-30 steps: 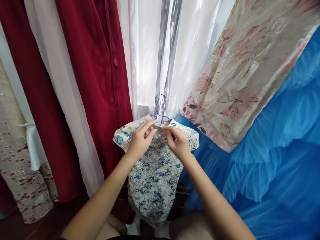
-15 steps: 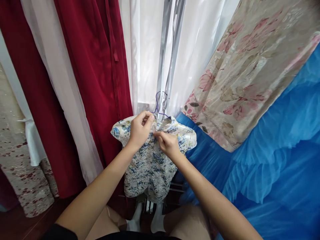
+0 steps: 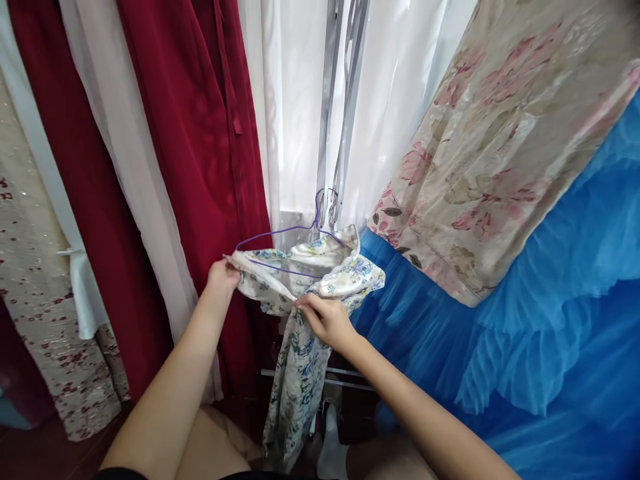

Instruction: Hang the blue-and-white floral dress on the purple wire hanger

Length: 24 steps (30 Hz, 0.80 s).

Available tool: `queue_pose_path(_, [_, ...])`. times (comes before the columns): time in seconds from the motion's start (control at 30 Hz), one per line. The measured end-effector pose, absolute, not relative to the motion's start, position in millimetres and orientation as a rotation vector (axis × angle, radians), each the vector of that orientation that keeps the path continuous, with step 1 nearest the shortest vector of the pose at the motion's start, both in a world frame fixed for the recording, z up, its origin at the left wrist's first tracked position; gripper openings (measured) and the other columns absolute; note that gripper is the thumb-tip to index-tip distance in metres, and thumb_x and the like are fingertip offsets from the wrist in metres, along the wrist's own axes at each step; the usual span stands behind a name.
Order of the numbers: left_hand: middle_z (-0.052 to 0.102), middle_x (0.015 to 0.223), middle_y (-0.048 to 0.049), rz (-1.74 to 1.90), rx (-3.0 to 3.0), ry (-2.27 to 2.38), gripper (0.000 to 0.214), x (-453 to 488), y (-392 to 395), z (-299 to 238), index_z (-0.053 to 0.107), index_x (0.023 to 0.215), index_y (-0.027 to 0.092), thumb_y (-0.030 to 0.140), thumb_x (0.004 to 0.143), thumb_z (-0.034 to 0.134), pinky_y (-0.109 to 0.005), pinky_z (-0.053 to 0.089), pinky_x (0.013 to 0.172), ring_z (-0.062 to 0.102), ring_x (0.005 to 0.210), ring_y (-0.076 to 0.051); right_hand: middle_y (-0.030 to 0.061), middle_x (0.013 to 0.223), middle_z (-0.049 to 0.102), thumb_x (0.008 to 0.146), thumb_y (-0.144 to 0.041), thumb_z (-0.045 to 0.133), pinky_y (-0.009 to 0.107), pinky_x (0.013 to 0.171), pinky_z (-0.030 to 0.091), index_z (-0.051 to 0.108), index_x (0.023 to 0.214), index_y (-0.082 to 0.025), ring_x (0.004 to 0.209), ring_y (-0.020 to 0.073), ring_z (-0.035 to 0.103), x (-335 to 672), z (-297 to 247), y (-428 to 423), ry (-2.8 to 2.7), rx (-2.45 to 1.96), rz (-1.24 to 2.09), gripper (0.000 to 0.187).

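A small cream dress with blue flowers [image 3: 305, 347] hangs on a purple wire hanger [image 3: 285, 233] hooked on a silver rack pole [image 3: 334, 120]. My left hand [image 3: 223, 275] is closed on the dress's left shoulder, just below the bared left end of the hanger. My right hand [image 3: 325, 319] pinches the front of the dress below the neckline. The right shoulder still lies over the hanger, and the skirt hangs down bunched between my arms.
A dark red garment [image 3: 190, 133] and sheer white fabric [image 3: 295, 113] hang on the left. A beige dress with pink flowers [image 3: 490, 147] and a blue tulle skirt [image 3: 550, 320] hang on the right. A sequinned beige garment [image 3: 30, 300] is at far left.
Both hands left the collar. The left hand pulled the left shoulder off the hanger, baring the wire, and the right hand moved down the front; the dress now hangs bunched.
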<state>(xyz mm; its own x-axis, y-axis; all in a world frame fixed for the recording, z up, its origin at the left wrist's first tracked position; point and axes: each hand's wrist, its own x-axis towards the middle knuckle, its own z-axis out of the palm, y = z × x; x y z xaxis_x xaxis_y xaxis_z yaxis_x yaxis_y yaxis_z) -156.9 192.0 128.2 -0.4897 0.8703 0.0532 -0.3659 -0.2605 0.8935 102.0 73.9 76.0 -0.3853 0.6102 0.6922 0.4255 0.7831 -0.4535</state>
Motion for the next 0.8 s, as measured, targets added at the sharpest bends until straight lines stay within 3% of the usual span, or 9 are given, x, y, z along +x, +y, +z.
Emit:
queue_pose_path(0.17, [0.059, 0.059, -0.0046, 1.597, 0.693, 1.087, 0.026, -128.0, 162.3, 66.2, 0.052, 0.068, 0.017, 0.014, 0.093, 0.044, -0.034, 0.054, 0.06, 0.061, 0.057, -0.018, -0.0023, 0.062, 0.062, 0.099, -0.03, 0.05, 0.024, 0.056, 0.041, 0.069, 0.096, -0.021, 0.053, 0.0151, 0.056, 123.1, 34.5, 57.4, -1.936, -0.945, 0.407, 0.021])
queue_pose_path(0.27, [0.065, 0.067, -0.0074, 1.492, 0.711, 0.989, 0.018, -106.0, 137.0, 52.0, 0.056, 0.077, 0.015, 0.017, 0.093, 0.048, -0.038, 0.056, 0.066, 0.066, 0.064, -0.021, -0.0039, 0.057, 0.058, 0.096, -0.028, 0.053, 0.025, 0.054, 0.04, 0.069, 0.092, -0.021, 0.051, 0.0149, 0.052, 149.4, 10.0, 48.2, -1.926, -1.051, 0.498, 0.018])
queue_pose_path(0.33, [0.067, 0.077, -0.0069, 1.419, 0.867, 0.862, 0.011, -88.2, 117.1, 57.1, 0.059, 0.087, 0.015, 0.024, 0.093, 0.055, -0.037, 0.056, 0.075, 0.068, 0.075, -0.022, -0.0004, 0.071, 0.067, 0.089, -0.027, 0.064, 0.027, 0.059, 0.046, 0.07, 0.104, -0.021, 0.062, 0.0177, 0.06, 160.5, 7.1, 43.0, -1.939, -1.069, 0.558, 0.017])
queue_pose_path(0.4, [0.067, 0.086, -0.0065, 1.328, 1.2, 0.766, 0.016, -67.2, 95.5, 69.9, 0.063, 0.094, 0.016, 0.032, 0.092, 0.061, -0.034, 0.054, 0.081, 0.067, 0.086, -0.022, 0.0061, 0.1, 0.072, 0.078, -0.029, 0.077, 0.033, 0.075, 0.052, 0.065, 0.121, -0.022, 0.086, 0.0233, 0.065, 161.3, 16.0, 38.9, -1.941, -1.033, 0.645, 0.045])
queue_pose_path(0.47, [0.065, 0.093, -0.0069, 1.263, 1.599, 0.737, 0.02, -46.0, 75.0, 84.3, 0.067, 0.094, 0.017, 0.036, 0.093, 0.063, -0.032, 0.051, 0.086, 0.064, 0.092, -0.021, 0.009, 0.116, 0.068, 0.075, -0.033, 0.081, 0.038, 0.089, 0.051, 0.063, 0.125, -0.021, 0.103, 0.0264, 0.063, 152.5, 32.3, 35.4, -1.887, -0.967, 0.826, 0.055])
queue_pose_path(0.57, [0.061, 0.097, -0.0066, 1.25, 1.918, 0.732, 0.022, -24.4, 52.4, 95.9, 0.068, 0.092, 0.018, 0.037, 0.096, 0.059, -0.031, 0.047, 0.091, 0.061, 0.095, -0.02, 0.0046, 0.098, 0.071, 0.083, -0.041, 0.073, 0.037, 0.086, 0.052, 0.069, 0.104, -0.018, 0.092, 0.0229, 0.065, 133.1, 58.1, 27.0, -1.673, -0.862, 1.26, 0.032])
queue_pose_path(0.67, [0.063, 0.103, -0.0066, 1.162, 1.816, 0.7, 0.027, -21.8, 39.5, 89.3, 0.063, 0.106, 0.021, 0.043, 0.101, 0.048, -0.031, 0.05, 0.09, 0.062, 0.097, -0.02, 0.0023, 0.077, 0.07, 0.083, -0.044, 0.071, 0.032, 0.076, 0.054, 0.071, 0.086, -0.016, 0.073, 0.0189, 0.066, 124.6, 76.7, 13.0, -1.343, -0.815, 1.616, 0.027])
queue_pose_path(0.73, [0.066, 0.109, -0.0085, 1.021, 1.78, 0.649, 0.034, -27.3, 33.1, 77.4, 0.059, 0.121, 0.023, 0.045, 0.103, 0.041, -0.034, 0.05, 0.093, 0.062, 0.101, -0.021, 0.0025, 0.07, 0.07, 0.078, -0.041, 0.075, 0.029, 0.069, 0.054, 0.072, 0.082, -0.016, 0.065, 0.0175, 0.065, 130.3, 86.1, 3.8, -1.146, -0.834, 1.72, 0.026])
queue_pose_path(0.8, [0.069, 0.109, -0.0096, 0.823, 1.848, 0.597, 0.037, -33.9, 27.1, 62.7, 0.062, 0.124, 0.022, 0.046, 0.101, 0.047, -0.037, 0.05, 0.096, 0.063, 0.103, -0.023, 0.0028, 0.067, 0.07, 0.074, -0.04, 0.078, 0.028, 0.062, 0.053, 0.072, 0.079, -0.016, 0.059, 0.0172, 0.064, 145.4, 96.3, -2.2, -1.037, -0.881, 1.715, 0.025])
